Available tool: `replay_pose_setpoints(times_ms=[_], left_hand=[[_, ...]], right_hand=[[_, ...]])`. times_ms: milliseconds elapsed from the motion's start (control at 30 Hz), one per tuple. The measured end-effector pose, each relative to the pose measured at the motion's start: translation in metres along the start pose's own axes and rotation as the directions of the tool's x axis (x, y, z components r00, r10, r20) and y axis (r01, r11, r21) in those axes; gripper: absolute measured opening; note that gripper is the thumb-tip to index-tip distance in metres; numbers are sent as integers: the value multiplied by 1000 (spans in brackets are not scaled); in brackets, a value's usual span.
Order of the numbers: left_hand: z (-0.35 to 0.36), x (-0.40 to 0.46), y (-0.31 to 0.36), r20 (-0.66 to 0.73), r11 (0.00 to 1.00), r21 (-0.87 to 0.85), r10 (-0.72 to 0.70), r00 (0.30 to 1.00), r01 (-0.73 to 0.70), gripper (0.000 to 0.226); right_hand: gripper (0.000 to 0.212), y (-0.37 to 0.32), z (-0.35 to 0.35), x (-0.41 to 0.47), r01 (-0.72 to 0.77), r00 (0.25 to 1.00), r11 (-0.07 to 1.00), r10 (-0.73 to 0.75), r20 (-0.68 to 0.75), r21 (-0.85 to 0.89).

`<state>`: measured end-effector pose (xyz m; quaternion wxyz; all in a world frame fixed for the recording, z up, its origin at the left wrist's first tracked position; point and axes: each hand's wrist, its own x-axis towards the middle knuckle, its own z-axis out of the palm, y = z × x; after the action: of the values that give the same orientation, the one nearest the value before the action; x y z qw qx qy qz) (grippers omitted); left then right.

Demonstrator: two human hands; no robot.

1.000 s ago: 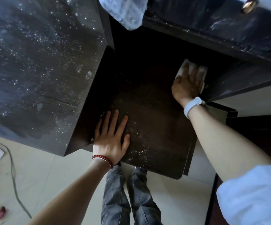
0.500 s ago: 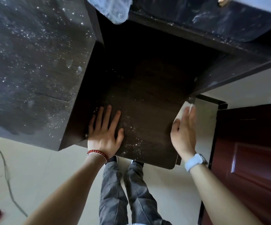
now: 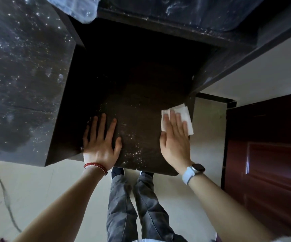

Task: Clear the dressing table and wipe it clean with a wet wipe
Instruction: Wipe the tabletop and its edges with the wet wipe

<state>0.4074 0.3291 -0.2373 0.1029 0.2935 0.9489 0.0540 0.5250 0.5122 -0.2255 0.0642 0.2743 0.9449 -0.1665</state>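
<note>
1. The dark brown wooden dressing table (image 3: 141, 110) has a low middle shelf between a taller left block and a dark right side panel; white dust specks are scattered over the shelf's near part.
2. The left hand (image 3: 100, 144) lies flat on the shelf's near-left corner, fingers straight and spread, holding nothing. A red beaded bracelet (image 3: 96, 167) circles its wrist.
3. The right hand (image 3: 175, 138) presses flat, fingers straight and close together, on the folded white wet wipe (image 3: 184, 116).
4. The wipe lies at the shelf's right edge, its right corner hanging just past it.
5. A white-strapped smartwatch (image 3: 194, 171) sits on the right wrist.
6. Right of the table stands a dark red panelled door (image 3: 266, 154).
</note>
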Motion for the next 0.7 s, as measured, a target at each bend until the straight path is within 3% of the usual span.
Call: replay_pose_setpoints(times_ms=[100,233,400,533,633,700], left_hand=[[-1,0,1,-10,1000,1,-5,1000,5,58],[0,0,2,-12,1000,6,-7,1000,7,58],[-1,-1,1,-10,1000,4,-12,1000,12,58],[-1,0,0,7,1000,10,-11,1000,11,58],[0,0,0,-4,1000,22,-2,1000,2,58],[1,0,0,-8,1000,23,-2,1000,2,58]], right_hand=[[56,22,-9,9,80,996,996,-78,44,-42],[54,30,-22,41,-133,991,987,133,5,84],[57,14,-8,23,-154,987,986,157,-35,65],[57,-7,13,-49,138,989,990,-140,44,41],[53,-9,21,-85,476,866,879,-466,182,-9],[50,5,14,-69,610,777,790,-582,239,-57]])
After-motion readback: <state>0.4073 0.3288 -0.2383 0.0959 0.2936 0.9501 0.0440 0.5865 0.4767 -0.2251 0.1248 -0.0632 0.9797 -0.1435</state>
